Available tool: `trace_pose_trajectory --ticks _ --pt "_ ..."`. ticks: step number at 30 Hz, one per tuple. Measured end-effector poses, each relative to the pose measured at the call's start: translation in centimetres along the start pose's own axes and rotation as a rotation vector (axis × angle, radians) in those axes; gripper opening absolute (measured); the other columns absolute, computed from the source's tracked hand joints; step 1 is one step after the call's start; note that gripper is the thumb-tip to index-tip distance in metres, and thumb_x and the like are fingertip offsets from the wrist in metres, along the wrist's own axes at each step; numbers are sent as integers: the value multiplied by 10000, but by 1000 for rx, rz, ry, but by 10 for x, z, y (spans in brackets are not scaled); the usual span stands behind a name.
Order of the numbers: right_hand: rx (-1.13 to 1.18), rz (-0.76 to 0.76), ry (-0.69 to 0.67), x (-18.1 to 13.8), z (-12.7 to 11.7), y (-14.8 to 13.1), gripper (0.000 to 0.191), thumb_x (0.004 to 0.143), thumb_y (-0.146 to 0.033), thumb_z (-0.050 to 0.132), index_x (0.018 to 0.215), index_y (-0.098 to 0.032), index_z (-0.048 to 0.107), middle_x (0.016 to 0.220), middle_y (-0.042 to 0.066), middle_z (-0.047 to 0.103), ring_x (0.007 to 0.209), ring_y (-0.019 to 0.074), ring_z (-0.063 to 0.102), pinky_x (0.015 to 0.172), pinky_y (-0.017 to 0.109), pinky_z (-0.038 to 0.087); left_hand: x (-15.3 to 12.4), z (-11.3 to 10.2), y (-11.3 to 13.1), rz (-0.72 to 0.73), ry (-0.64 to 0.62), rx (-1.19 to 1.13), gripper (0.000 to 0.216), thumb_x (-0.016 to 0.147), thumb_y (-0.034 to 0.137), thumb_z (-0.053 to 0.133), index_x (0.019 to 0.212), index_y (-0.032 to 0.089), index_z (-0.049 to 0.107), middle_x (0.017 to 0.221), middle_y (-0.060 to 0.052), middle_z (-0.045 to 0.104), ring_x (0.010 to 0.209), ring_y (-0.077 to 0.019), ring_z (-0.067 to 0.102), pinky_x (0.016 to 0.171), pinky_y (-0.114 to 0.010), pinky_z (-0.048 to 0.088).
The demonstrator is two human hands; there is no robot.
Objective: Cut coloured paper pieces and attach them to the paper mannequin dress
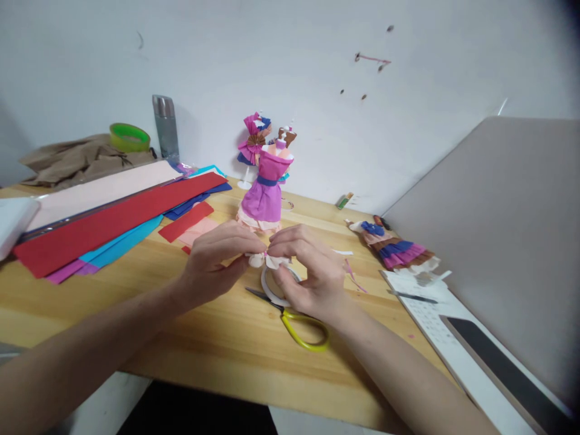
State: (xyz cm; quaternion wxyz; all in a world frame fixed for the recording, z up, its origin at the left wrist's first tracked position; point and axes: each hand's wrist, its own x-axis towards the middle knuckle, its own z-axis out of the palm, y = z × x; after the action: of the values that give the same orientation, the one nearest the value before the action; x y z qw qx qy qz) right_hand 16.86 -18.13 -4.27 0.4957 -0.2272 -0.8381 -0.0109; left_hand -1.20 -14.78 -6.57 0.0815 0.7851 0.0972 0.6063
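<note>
Between my two hands is a small cream paper bow (275, 262) with a pink band round its middle. My left hand (220, 251) pinches it from the left, thumb and fingers closed at its edge. On the other side, my right hand (312, 266) grips the bow with bent fingers and thumb. Just under the bow lies a roll of white tape (270, 293), partly hidden by my right hand. Scissors with yellow handles (308, 344) rest beside the roll. Behind my hands stands a small dress form in a magenta paper dress (264, 196) with a blue belt.
Red, blue and pale paper sheets (122, 214) lie at the left, near a grey bottle (166, 127) and a green tape roll (130, 138). Another dressed form (255, 136) stands behind. At right are a layered paper dress (399, 249), a white board (446, 323) and a grey panel (493, 241).
</note>
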Motion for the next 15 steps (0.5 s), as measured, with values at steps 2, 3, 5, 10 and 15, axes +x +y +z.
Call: trace_pose_trajectory --ticks 2,3,5,10,15 --pt "-10 5 0 -1 1 0 159 818 -51 534 875 -184 601 819 72 637 781 198 634 662 355 546 -1 1 1 -39 5 -2 108 846 120 665 912 194 706 782 -44 727 750 -170 668 693 -309 556" --pt "-17 2 2 -1 1 1 157 818 -52 533 872 -184 599 816 71 634 775 197 631 654 350 543 -2 2 2 -61 8 -2 110 846 118 665 910 197 708 784 -41 728 751 -168 667 698 -308 555" --pt "-35 -11 8 -2 1 1 155 817 -51 533 867 -184 594 807 67 628 771 195 626 650 346 539 -4 2 3 -112 19 4 152 845 117 667 965 200 709 826 -43 738 769 -163 671 701 -298 554" --pt "-83 -18 15 -2 2 0 135 832 -44 550 870 -161 605 804 84 635 777 198 626 673 354 540 -3 2 2 -142 23 -32 178 839 137 685 1004 203 701 883 -47 741 807 -163 683 705 -278 563" --pt "-42 14 8 0 -1 -1 146 878 -63 562 952 -162 641 862 94 665 814 197 655 695 353 561 3 -2 4 -158 -10 -94 91 858 132 660 892 208 698 817 -45 733 785 -172 678 725 -307 564"
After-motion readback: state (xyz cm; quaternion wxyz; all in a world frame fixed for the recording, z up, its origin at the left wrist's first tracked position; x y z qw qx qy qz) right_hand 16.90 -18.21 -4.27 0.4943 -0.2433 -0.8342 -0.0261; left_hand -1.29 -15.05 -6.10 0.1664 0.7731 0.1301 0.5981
